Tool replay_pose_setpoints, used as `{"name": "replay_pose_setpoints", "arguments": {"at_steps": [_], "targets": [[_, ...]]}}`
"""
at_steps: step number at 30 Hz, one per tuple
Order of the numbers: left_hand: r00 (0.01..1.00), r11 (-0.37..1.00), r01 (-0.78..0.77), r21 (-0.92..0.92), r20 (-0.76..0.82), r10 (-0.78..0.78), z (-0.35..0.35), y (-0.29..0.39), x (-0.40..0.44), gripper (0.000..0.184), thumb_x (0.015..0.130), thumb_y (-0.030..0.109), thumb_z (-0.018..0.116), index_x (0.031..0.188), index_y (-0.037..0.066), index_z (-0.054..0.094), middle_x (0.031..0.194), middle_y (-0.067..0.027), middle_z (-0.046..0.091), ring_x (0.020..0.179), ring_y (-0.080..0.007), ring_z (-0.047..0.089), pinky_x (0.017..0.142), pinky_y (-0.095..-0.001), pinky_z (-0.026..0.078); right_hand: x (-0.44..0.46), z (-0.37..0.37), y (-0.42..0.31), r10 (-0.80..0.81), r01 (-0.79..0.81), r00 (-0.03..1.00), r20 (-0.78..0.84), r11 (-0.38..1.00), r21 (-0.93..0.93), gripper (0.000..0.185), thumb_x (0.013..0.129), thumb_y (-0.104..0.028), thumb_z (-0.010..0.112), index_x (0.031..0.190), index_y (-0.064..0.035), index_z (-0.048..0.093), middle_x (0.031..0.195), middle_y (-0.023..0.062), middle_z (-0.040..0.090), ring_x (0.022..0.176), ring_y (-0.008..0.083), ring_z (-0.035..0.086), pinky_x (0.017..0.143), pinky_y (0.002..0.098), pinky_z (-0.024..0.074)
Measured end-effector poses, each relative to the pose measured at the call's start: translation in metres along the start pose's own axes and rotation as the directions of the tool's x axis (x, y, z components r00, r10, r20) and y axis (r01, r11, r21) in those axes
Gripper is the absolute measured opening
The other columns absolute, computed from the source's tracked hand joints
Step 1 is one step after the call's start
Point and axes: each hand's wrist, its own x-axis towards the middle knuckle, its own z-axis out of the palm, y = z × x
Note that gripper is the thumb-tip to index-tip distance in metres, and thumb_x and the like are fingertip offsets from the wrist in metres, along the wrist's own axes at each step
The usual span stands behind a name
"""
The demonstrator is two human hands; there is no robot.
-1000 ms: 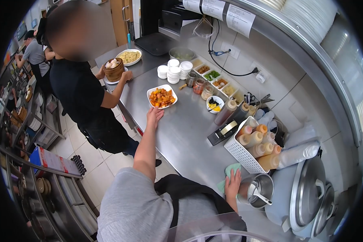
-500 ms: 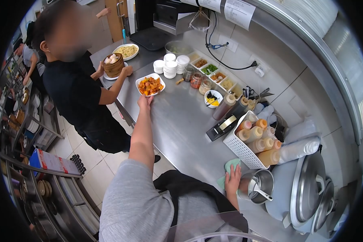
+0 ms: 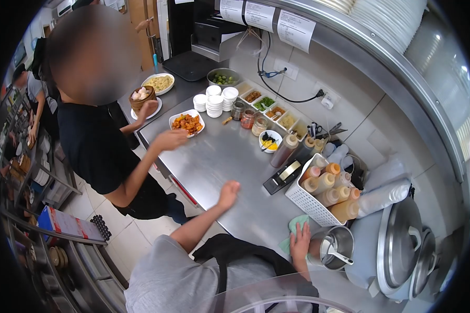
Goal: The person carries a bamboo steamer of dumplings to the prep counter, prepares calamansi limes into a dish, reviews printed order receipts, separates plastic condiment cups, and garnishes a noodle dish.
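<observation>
My left hand [image 3: 228, 194] hovers over the middle of the steel counter, its fingers curled in, slightly blurred, with nothing visible in them. My right hand [image 3: 300, 241] lies flat with fingers stretched on a green cloth [image 3: 293, 229], beside a metal pot [image 3: 344, 241] that has a white-handled utensil [image 3: 340, 255] in it. Farther left on the counter stands a white square bowl of orange-red saucy food [image 3: 187, 124]. A co-worker's hand [image 3: 169, 140] is near that bowl; the co-worker's other hand [image 3: 149, 108] is by a bamboo steamer [image 3: 142, 99] of dumplings on a white plate.
A white basket of squeeze bottles [image 3: 318, 201] and a tape dispenser [image 3: 282, 177] line the wall side. Stacked small white dishes [image 3: 214, 104], jars [image 3: 248, 119] and topping trays [image 3: 266, 103] stand farther back. A large lidded cooker [image 3: 397, 245] is at the right. The co-worker [image 3: 96, 141] stands left.
My left hand has let go of the bowl of saucy food and drawn back toward me. The co-worker has set the steamer down and reached a hand near the bowl. My right hand stays on the cloth.
</observation>
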Motion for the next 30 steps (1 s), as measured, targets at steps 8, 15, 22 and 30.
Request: {"name": "replay_pose_setpoints", "arguments": {"at_steps": [8,15,22,30], "targets": [[0.973,0.974,-0.223,0.039,0.076,0.220,0.016,0.052,-0.035,0.020,0.074,0.000,0.051,0.093,0.003,0.054,0.107,-0.0149,0.050,0.100,-0.0330,0.047,0.087,-0.0379,0.040,-0.001,0.004,0.006,-0.030,0.030,0.999,-0.030,0.999,-0.013,0.047,0.081,-0.023,0.052,0.126,-0.0111,0.043,0.135,0.0192,0.030,0.124,0.0377,0.028,0.101,0.0471,0.0233],[0.938,0.932,-0.335,0.142,0.141,0.315,0.016,0.051,-0.036,0.029,0.071,-0.003,0.050,0.099,0.004,0.053,0.106,-0.0149,0.050,0.102,-0.0324,0.045,0.088,-0.0378,0.038,-0.002,0.002,0.005,-0.016,0.016,1.000,-0.024,1.000,0.001,0.047,0.082,-0.024,0.051,0.126,-0.0112,0.043,0.135,0.0200,0.030,0.123,0.0383,0.029,0.101,0.0469,0.0237],[0.921,0.914,-0.385,0.128,0.117,0.372,0.015,0.049,-0.036,0.021,0.071,-0.002,0.051,0.091,0.002,0.055,0.098,-0.0123,0.053,0.095,-0.0312,0.048,0.083,-0.0370,0.041,-0.002,0.006,0.009,-0.028,0.029,0.999,-0.041,1.000,0.003,0.046,0.081,-0.023,0.052,0.126,-0.0114,0.043,0.135,0.0202,0.030,0.123,0.0390,0.029,0.102,0.0469,0.0236],[0.916,0.901,-0.399,0.172,0.127,0.381,0.019,0.044,-0.038,0.016,0.072,-0.002,0.053,0.087,0.003,0.056,0.096,-0.0117,0.054,0.094,-0.0307,0.048,0.082,-0.0361,0.041,-0.002,0.003,0.006,-0.029,0.029,0.999,-0.021,1.000,0.012,0.046,0.083,-0.023,0.050,0.126,-0.0092,0.043,0.135,0.0208,0.030,0.123,0.0401,0.029,0.101,0.0475,0.0226]]}}
